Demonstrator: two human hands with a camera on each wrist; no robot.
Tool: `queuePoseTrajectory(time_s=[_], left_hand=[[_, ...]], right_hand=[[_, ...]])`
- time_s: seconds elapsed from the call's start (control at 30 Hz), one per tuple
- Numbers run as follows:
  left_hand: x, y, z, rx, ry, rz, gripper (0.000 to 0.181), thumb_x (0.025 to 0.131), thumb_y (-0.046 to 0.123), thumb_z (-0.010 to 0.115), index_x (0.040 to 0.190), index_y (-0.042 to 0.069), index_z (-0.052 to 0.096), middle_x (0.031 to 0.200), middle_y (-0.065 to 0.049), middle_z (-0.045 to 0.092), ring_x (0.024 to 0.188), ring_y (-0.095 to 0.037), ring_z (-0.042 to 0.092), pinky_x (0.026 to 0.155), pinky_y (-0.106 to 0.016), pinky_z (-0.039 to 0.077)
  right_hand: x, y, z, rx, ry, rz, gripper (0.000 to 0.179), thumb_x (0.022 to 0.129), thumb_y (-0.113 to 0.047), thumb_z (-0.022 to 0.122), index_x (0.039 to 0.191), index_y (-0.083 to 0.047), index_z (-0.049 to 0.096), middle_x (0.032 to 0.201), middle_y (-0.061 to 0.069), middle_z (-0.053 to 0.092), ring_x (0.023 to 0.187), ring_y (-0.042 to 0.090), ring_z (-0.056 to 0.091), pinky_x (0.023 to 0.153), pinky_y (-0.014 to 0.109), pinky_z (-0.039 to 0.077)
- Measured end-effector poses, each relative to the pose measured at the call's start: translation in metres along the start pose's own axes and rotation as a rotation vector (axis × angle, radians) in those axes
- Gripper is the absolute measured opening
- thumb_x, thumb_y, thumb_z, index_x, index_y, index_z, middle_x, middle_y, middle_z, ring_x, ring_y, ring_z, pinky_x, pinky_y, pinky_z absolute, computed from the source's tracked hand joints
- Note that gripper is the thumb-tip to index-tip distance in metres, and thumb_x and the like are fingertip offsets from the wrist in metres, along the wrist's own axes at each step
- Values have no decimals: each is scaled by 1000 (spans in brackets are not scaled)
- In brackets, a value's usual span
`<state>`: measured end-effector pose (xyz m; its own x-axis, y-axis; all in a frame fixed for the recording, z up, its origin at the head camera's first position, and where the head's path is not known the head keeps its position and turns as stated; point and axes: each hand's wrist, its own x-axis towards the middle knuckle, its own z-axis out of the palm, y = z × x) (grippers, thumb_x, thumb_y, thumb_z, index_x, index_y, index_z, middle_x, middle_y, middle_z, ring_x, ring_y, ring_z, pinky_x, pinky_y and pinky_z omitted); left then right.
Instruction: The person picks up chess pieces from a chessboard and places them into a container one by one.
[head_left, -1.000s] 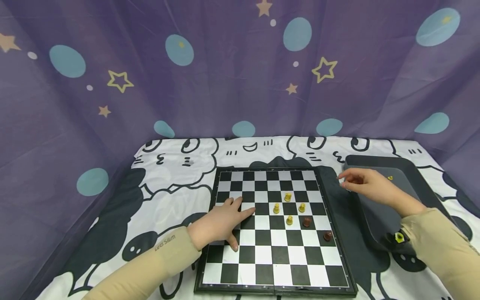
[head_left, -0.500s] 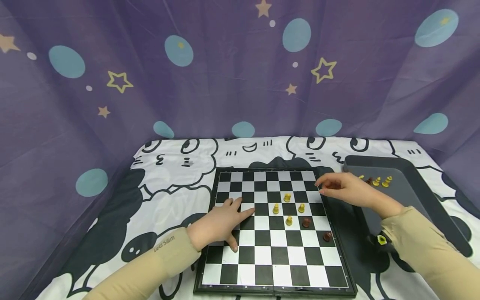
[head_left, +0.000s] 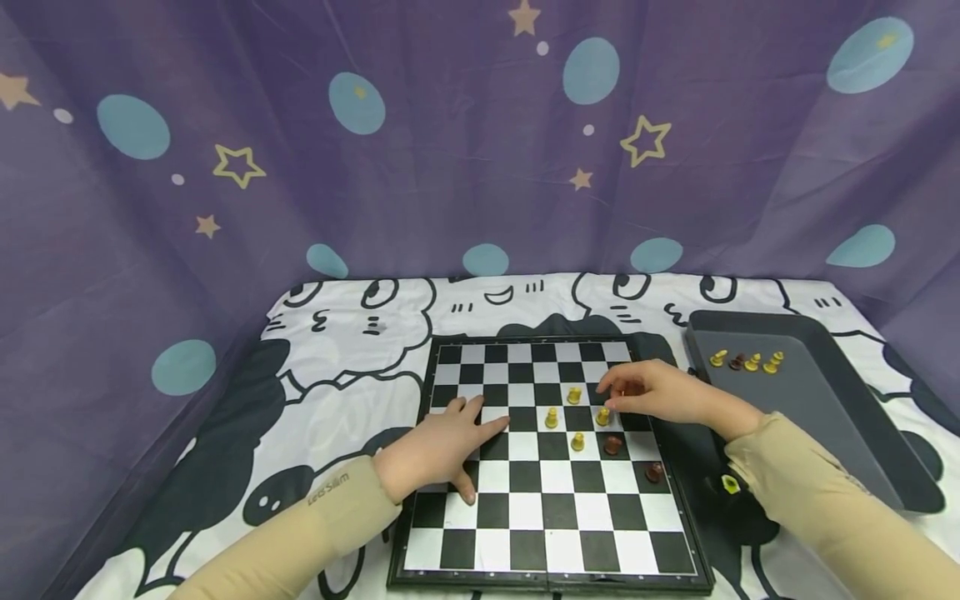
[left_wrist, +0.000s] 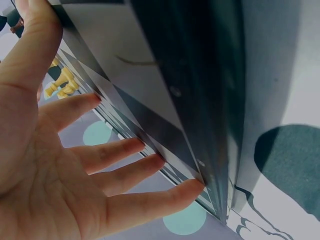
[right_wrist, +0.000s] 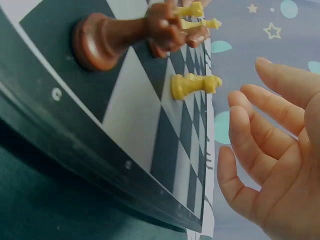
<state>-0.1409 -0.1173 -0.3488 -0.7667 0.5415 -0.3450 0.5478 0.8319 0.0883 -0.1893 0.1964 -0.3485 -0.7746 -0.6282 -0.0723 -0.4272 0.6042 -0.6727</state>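
A black and white chessboard [head_left: 525, 517] carries several yellow chess pieces and two brown ones. My left hand [head_left: 442, 442] rests on its left side with fingers spread; in the left wrist view the fingertips [left_wrist: 187, 189] touch the squares near the edge. Over the right side, my right hand [head_left: 660, 393] holds nothing, its fingers loosely bent beside a yellow chess piece [head_left: 603, 416]. The right wrist view shows a gap between those fingers and a yellow piece [right_wrist: 192, 86]. Closer to that camera stands a brown chess piece [right_wrist: 95, 42]. Another brown piece [head_left: 654, 472] is near the board's right edge.
Right of the board lies a dark grey tray [head_left: 817, 417], with several yellow pieces [head_left: 753, 362] and a brown one [head_left: 737, 362] at its far end. A cartoon-print cloth [head_left: 345, 333] covers the table. Behind hangs a purple curtain [head_left: 450, 167].
My right hand has moved left from over the tray's edge to the yellow pieces on the board, uncovering the pieces in the tray. The left hand stays in place.
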Motion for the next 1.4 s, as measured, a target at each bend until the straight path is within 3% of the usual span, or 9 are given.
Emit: queuePoseTrajectory(time_s=[0.6, 0.87, 1.4], left_hand=[[0, 0, -2, -5, 10, 8, 106, 53, 45, 84, 146, 20, 39, 148, -21, 33, 130, -40, 37, 91, -55, 47], [1, -1, -2, -17, 7, 3, 106, 52, 46, 84, 145, 21, 40, 148, -22, 33, 131, -42, 36, 93, -60, 44], [-1, 0, -1, -8, 6, 3, 105, 54, 45, 84, 145, 21, 40, 148, -21, 33, 131, -40, 37, 91, -57, 46]], right_hand=[[13, 6, 13, -14, -88, 26, 24, 84, -18, 71, 105, -7, 66, 72, -6, 57, 59, 6, 46, 55, 23, 41], [14, 5, 17, -26, -85, 23, 20, 83, -15, 71, 101, -8, 68, 76, -4, 58, 62, 8, 48, 56, 23, 42], [14, 8, 20, -3, -82, 16, 7, 86, -7, 66, 91, -11, 67, 73, -6, 59, 62, 6, 49, 57, 22, 43]])
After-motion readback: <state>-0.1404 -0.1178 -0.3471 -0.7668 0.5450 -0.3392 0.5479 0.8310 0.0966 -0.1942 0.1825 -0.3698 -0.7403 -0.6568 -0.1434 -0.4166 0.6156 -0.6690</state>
